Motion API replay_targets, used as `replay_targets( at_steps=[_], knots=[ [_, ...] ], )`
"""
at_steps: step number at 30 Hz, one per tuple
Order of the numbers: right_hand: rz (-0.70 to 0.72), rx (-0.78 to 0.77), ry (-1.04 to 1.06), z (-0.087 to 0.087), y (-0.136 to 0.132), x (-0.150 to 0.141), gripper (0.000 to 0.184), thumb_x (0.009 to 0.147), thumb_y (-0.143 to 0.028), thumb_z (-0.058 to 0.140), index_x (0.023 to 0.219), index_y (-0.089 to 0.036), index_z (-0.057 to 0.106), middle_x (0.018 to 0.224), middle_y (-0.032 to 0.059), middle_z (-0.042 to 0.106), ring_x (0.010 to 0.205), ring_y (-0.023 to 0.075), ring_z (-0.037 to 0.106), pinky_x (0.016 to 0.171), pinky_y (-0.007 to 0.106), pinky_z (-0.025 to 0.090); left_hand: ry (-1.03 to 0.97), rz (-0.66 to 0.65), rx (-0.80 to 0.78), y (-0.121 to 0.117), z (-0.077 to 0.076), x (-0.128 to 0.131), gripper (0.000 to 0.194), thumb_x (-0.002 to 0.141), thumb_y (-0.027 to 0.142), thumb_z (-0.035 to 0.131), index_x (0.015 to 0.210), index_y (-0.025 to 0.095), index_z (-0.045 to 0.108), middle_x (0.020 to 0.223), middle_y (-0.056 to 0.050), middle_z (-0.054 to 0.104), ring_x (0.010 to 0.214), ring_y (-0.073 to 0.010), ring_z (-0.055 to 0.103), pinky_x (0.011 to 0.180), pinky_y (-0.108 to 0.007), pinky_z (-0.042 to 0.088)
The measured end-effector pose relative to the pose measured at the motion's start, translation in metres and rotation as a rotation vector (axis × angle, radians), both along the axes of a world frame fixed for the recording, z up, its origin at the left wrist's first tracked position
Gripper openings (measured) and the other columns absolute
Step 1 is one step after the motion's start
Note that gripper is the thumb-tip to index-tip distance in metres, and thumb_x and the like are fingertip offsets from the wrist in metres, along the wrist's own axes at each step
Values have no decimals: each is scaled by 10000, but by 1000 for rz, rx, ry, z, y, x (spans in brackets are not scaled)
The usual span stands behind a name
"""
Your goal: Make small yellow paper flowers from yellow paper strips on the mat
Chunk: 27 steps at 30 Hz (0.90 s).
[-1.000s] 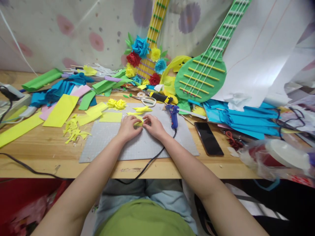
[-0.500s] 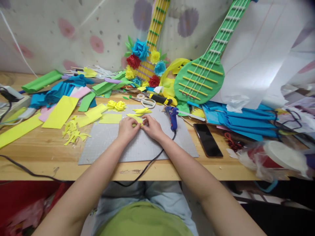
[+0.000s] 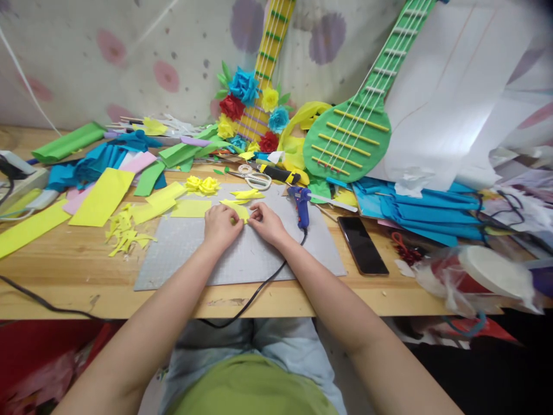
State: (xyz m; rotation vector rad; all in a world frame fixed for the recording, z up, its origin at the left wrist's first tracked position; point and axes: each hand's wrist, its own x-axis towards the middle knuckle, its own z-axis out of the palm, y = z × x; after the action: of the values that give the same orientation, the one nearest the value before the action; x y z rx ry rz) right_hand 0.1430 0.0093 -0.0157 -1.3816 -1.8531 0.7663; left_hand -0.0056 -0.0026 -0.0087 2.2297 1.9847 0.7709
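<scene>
Between my hands is a small piece of yellow crepe paper (image 3: pixel 241 213), low over the grey cutting mat (image 3: pixel 181 262). My left hand (image 3: pixel 222 226) pinches its left side with thumb and fingers. From the other side, my right hand (image 3: pixel 266 223) pinches its near right edge; the fingertips of both hands almost meet. Several cut yellow petals (image 3: pixel 247 195) lie just beyond. A flat yellow paper strip (image 3: pixel 190 208) rests left of my left hand, with yellow paper roses (image 3: pixel 202 185) behind it. To the right of my right hand lies a blue glue gun (image 3: pixel 300 206).
Scissors (image 3: pixel 254 180) and a yellow-black cutter (image 3: pixel 280 174) lie behind the mat. A phone (image 3: pixel 363 245) is at right, near a bagged cup (image 3: pixel 488 276). Yellow scraps (image 3: pixel 125 230) sit at left. A green paper-covered instrument (image 3: pixel 349 138) leans at the back. The glue gun's black cord (image 3: pixel 263 283) crosses the mat.
Both hands keep hold of the yellow paper; it shows more openly between them now, with the fingertips shifting slightly along its near edge. The whole view has drifted a little.
</scene>
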Motion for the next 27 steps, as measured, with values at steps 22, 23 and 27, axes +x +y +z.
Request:
replay_targets(
  at_steps=[22, 23, 27],
  knots=[
    [-46, 98, -164, 1, -3, -4, 232, 728, -152, 485, 948, -203, 534, 787, 4, 624, 785, 154, 539, 759, 294, 410, -10, -3, -19, -1, 2, -1, 146, 704, 342, 579, 650, 213, 619, 854, -60, 611, 919, -243, 500, 825, -387, 368],
    [-49, 100, -170, 1, -3, -5, 224, 736, -159, 480, 948, -203, 536, 785, 5, 623, 783, 155, 538, 755, 294, 409, -11, -2, -18, 0, 2, -1, 144, 705, 341, 578, 650, 214, 619, 856, -60, 612, 919, -243, 499, 825, -387, 368],
    [-54, 101, -202, 2, -3, -6, 187, 759, -195, 493, 939, -204, 543, 789, 14, 620, 788, 161, 535, 762, 302, 403, -11, -5, -24, 0, 1, -1, 153, 709, 345, 573, 651, 213, 624, 853, -61, 608, 918, -241, 498, 827, -389, 366]
  ],
)
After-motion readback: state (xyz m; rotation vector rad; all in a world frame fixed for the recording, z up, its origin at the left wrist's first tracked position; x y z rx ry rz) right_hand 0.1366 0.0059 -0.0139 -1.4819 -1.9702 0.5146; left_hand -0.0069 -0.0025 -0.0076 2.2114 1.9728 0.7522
